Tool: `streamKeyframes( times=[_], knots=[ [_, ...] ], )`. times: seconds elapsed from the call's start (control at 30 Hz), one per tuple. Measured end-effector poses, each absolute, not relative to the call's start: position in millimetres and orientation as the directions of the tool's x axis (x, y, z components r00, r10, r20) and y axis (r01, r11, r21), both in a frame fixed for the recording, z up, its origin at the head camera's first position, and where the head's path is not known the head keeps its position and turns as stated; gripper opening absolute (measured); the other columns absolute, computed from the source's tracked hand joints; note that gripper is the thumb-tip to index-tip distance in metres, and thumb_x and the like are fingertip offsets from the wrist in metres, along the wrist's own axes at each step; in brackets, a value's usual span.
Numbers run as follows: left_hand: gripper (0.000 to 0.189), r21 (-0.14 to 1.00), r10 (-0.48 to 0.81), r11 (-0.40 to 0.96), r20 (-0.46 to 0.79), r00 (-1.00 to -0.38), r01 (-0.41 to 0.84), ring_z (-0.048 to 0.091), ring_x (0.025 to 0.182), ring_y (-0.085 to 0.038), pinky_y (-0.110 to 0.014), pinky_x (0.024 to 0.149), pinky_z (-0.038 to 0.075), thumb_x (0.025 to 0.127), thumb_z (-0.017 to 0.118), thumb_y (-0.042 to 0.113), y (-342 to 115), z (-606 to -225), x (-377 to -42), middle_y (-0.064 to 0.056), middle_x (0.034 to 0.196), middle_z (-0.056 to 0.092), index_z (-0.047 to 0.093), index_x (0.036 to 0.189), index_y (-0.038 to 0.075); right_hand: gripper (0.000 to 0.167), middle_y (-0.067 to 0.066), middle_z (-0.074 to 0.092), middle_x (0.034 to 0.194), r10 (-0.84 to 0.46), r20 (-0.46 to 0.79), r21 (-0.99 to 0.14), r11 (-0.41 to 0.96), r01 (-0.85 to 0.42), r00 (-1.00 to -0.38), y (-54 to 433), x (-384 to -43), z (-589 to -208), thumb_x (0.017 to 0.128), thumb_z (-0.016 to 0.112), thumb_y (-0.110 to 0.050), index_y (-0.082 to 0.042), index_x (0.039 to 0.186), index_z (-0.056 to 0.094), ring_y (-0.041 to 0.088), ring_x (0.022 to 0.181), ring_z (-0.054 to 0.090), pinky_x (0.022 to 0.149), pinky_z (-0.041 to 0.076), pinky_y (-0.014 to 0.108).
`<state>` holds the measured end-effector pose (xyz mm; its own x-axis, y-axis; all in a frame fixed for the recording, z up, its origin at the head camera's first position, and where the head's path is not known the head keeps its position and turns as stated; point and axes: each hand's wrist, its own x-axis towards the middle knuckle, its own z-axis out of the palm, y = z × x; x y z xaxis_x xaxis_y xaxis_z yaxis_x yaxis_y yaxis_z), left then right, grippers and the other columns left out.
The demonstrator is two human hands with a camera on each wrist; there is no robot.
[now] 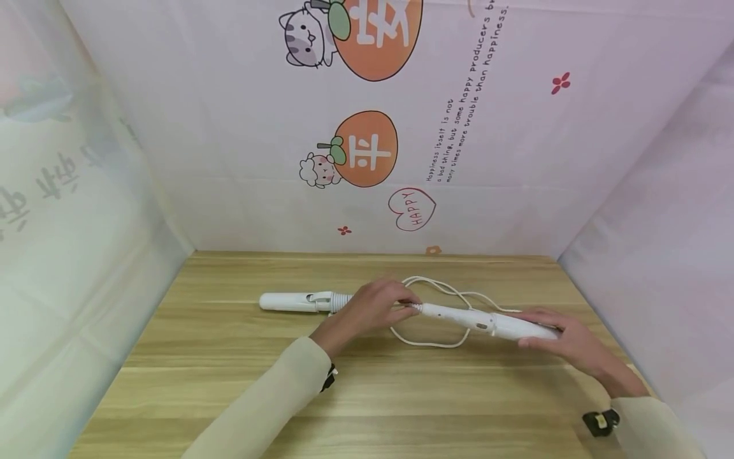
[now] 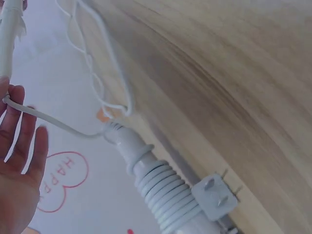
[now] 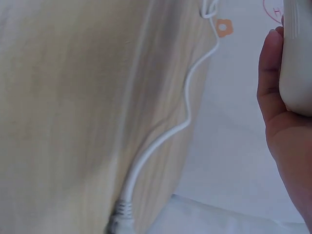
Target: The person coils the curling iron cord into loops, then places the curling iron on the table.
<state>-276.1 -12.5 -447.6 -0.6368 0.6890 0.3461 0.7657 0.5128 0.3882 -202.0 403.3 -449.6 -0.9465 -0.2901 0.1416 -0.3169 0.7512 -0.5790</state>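
Observation:
A slim white hair iron (image 1: 455,316) lies across my two hands, tilted slightly down to the right. My left hand (image 1: 373,306) pinches its narrow left end, where the cord (image 2: 58,122) comes out. Around its thicker, rounded right end curl the fingers of my right hand (image 1: 576,341). A second white hair iron (image 1: 289,301) rests to the left, partly hidden behind my left hand. Its cord is wound in tight coils (image 2: 168,195) around the body, with a two-pin plug (image 2: 214,197) beside them in the left wrist view.
Loose white cord (image 1: 430,345) loops over the wooden table (image 1: 401,408) behind and below the held iron. The right wrist view shows a cord end with a ribbed collar (image 3: 125,209). Printed white cloth (image 1: 487,210) walls the back and both sides.

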Motion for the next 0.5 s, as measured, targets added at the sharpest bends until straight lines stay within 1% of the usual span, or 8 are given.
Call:
streamKeyframes(
  times=[0.07, 0.13, 0.23, 0.4, 0.5],
  knots=[
    [0.017, 0.411, 0.684, 0.499, 0.354, -0.638, 0.763, 0.071, 0.096, -0.01, -0.026, 0.086, 0.056, 0.103, 0.079, 0.029, -17.4, -445.0, -270.7, 0.007, 0.11, 0.082, 0.085, 0.115, 0.018, 0.053, -0.011, 0.068, 0.142, -0.302, 0.146, -0.565, 0.756, -0.33, -0.942, 400.8, -202.7, -447.1, 0.091, 0.09, -0.021, -0.021, 0.141, 0.075, -0.008, 0.115, 0.056, 0.083, 0.047, 0.024],
    [0.016, 0.43, 0.676, 0.492, 0.359, -0.643, 0.757, 0.069, 0.088, -0.009, -0.024, 0.081, 0.055, 0.103, 0.079, 0.028, -22.9, -443.1, -266.1, 0.007, 0.106, 0.081, 0.085, 0.115, 0.018, 0.053, -0.009, 0.069, 0.142, -0.319, 0.142, -0.556, 0.758, -0.342, -0.937, 396.5, -203.7, -443.9, 0.092, 0.089, -0.023, -0.023, 0.143, 0.074, -0.005, 0.114, 0.058, 0.083, 0.047, 0.024],
    [0.016, 0.452, 0.653, 0.505, 0.358, -0.668, 0.735, 0.063, 0.083, -0.005, -0.023, 0.078, 0.052, 0.101, 0.081, 0.027, -32.7, -442.3, -261.0, 0.008, 0.102, 0.08, 0.085, 0.114, 0.019, 0.052, -0.007, 0.072, 0.137, -0.344, 0.141, -0.573, 0.736, -0.36, -0.928, 386.5, -205.2, -439.5, 0.093, 0.089, -0.023, -0.026, 0.143, 0.074, 0.0, 0.108, 0.061, 0.081, 0.049, 0.024],
    [0.016, 0.519, 0.613, 0.497, 0.357, -0.705, 0.695, 0.064, 0.084, -0.003, -0.022, 0.078, 0.054, 0.1, 0.082, 0.024, -50.9, -436.8, -253.6, 0.007, 0.1, 0.08, 0.085, 0.114, 0.016, 0.048, -0.014, 0.073, 0.127, -0.385, 0.173, -0.613, 0.678, -0.405, -0.907, 369.4, -209.3, -435.9, 0.092, 0.089, -0.018, -0.022, 0.139, 0.076, 0.003, 0.101, 0.064, 0.08, 0.051, 0.024],
    [0.014, 0.559, 0.589, 0.485, 0.359, -0.724, 0.672, 0.065, 0.085, -0.001, -0.021, 0.078, 0.057, 0.1, 0.082, 0.022, -63.1, -431.7, -248.1, 0.007, 0.097, 0.079, 0.085, 0.112, 0.016, 0.045, -0.014, 0.074, 0.126, -0.381, 0.161, -0.632, 0.669, -0.391, -0.911, 358.3, -211.5, -432.0, 0.094, 0.088, -0.02, -0.025, 0.137, 0.077, 0.004, 0.102, 0.065, 0.082, 0.052, 0.024]
  ],
)
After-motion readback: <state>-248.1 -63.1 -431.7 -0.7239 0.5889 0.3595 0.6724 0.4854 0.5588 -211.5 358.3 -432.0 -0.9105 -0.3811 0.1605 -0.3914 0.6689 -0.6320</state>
